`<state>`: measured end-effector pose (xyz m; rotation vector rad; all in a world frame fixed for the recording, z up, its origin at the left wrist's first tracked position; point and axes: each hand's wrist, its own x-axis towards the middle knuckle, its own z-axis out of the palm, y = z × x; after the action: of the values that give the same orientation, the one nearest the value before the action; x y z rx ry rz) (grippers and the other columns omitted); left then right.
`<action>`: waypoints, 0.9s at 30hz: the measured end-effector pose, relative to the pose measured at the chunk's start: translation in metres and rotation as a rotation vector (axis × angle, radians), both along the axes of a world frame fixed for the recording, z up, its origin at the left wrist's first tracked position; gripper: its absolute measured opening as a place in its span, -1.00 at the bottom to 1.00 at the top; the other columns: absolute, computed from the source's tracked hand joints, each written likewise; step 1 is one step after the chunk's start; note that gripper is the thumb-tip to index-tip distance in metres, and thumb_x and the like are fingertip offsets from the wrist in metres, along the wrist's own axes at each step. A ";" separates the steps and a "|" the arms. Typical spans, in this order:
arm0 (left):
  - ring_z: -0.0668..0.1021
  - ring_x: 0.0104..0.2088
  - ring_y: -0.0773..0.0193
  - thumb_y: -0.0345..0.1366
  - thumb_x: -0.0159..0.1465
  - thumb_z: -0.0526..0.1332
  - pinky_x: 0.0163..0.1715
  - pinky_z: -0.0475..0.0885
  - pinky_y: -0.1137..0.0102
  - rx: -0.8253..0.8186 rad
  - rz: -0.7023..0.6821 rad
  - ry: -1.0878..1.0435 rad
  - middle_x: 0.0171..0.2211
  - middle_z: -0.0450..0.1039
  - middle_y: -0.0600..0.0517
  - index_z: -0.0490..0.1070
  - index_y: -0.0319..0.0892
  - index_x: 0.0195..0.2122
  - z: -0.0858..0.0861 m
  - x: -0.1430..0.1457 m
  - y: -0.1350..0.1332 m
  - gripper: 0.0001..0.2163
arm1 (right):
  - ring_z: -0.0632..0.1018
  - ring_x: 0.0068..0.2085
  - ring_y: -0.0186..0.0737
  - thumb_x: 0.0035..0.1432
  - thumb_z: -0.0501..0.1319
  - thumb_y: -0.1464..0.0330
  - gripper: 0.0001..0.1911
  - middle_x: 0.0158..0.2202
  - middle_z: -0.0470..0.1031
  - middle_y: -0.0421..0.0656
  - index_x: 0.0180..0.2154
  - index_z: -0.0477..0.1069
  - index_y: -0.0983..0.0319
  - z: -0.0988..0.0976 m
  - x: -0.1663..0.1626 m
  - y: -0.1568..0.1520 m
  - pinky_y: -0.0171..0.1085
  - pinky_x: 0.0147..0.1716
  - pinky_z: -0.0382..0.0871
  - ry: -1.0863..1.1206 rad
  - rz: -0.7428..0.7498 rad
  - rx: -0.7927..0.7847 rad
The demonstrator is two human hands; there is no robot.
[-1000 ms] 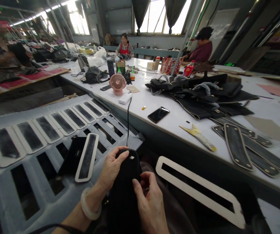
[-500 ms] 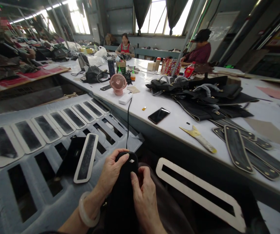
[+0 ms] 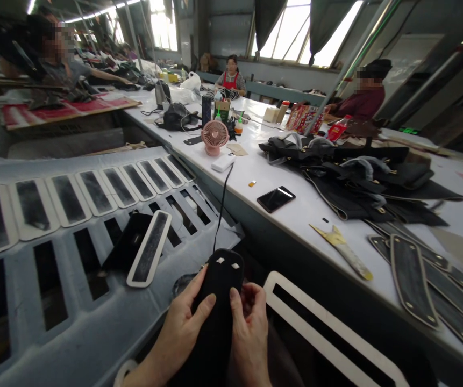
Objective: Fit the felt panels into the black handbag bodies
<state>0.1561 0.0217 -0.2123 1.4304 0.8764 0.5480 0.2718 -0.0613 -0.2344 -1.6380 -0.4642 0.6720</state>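
A long black strap piece with a rounded end and two small pale marks lies lengthwise in front of me. My left hand grips its left side, fingers laid across it. On the right edge my right hand holds it too, thumb on top and fingers curled underneath. A white stencil frame with a black strip in it lies just left of my hands on the grey slotted rack. Another long white frame lies to the right.
The white worktable carries a phone, a pink fan, a power bank with a black cable, a yellowed tool, black bag parts and studded straps. Other people sit at the far tables.
My view has swung left and down. My left hand slid back from the strap's rounded tip to its side, so the tip and a second pale mark now show.
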 end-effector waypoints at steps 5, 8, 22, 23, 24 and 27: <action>0.24 0.31 0.10 -0.07 0.35 0.10 0.33 0.09 0.20 0.227 -0.006 0.134 0.30 0.19 -0.02 0.21 -0.10 0.28 -0.003 -0.011 -0.006 -0.50 | 0.58 -0.14 -0.09 0.17 0.21 -0.03 -0.48 -0.15 0.51 -0.06 -0.04 0.19 0.20 -0.010 -0.016 -0.009 -0.22 -0.21 0.50 0.141 -0.047 0.051; 0.27 0.29 0.11 -0.09 0.35 0.09 0.32 0.12 0.21 0.266 -0.008 0.134 0.29 0.22 -0.01 0.25 -0.10 0.27 -0.002 -0.010 -0.007 -0.52 | 0.58 -0.12 -0.07 0.14 0.23 -0.04 -0.45 -0.13 0.51 -0.03 -0.05 0.19 0.20 -0.010 -0.021 -0.009 -0.19 -0.18 0.51 0.139 -0.071 0.060; 0.62 -0.14 0.06 -0.10 0.35 0.13 -0.02 0.50 0.27 0.183 0.054 0.075 -0.05 0.58 0.06 0.42 0.03 0.13 0.023 0.004 -0.005 -0.65 | 0.53 -0.14 -0.05 0.13 0.16 -0.10 -0.46 -0.16 0.46 -0.04 -0.12 0.23 0.21 0.011 -0.012 0.005 -0.10 -0.12 0.43 -0.072 -0.103 -0.003; 0.62 -0.13 0.05 -0.10 0.34 0.14 -0.02 0.50 0.26 0.162 0.064 0.057 -0.06 0.58 0.05 0.43 0.02 0.12 0.023 0.005 -0.005 -0.65 | 0.53 -0.14 -0.05 0.13 0.17 -0.10 -0.46 -0.17 0.47 -0.05 -0.13 0.23 0.20 0.013 -0.010 0.006 -0.10 -0.12 0.43 -0.072 -0.103 0.005; 0.61 -0.09 0.03 -0.10 0.34 0.14 0.02 0.48 0.25 0.135 0.074 0.033 -0.05 0.58 0.04 0.43 0.01 0.12 0.021 0.007 -0.006 -0.64 | 0.54 -0.14 -0.06 0.13 0.17 -0.09 -0.47 -0.17 0.47 -0.06 -0.13 0.23 0.20 0.016 -0.009 0.006 -0.11 -0.12 0.43 -0.066 -0.106 0.014; 0.52 0.07 0.02 -0.08 0.32 0.16 0.17 0.36 0.20 0.014 0.104 -0.044 0.06 0.51 0.01 0.40 -0.04 0.15 0.011 0.006 -0.009 -0.60 | 0.56 -0.16 -0.09 0.13 0.22 -0.06 -0.50 -0.20 0.50 -0.10 -0.15 0.23 0.19 0.020 -0.006 0.004 -0.16 -0.16 0.46 -0.005 -0.105 0.042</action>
<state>0.1617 0.0129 -0.2014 1.3862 0.9173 0.6630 0.2655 -0.0571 -0.2146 -1.6129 -0.3905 0.5767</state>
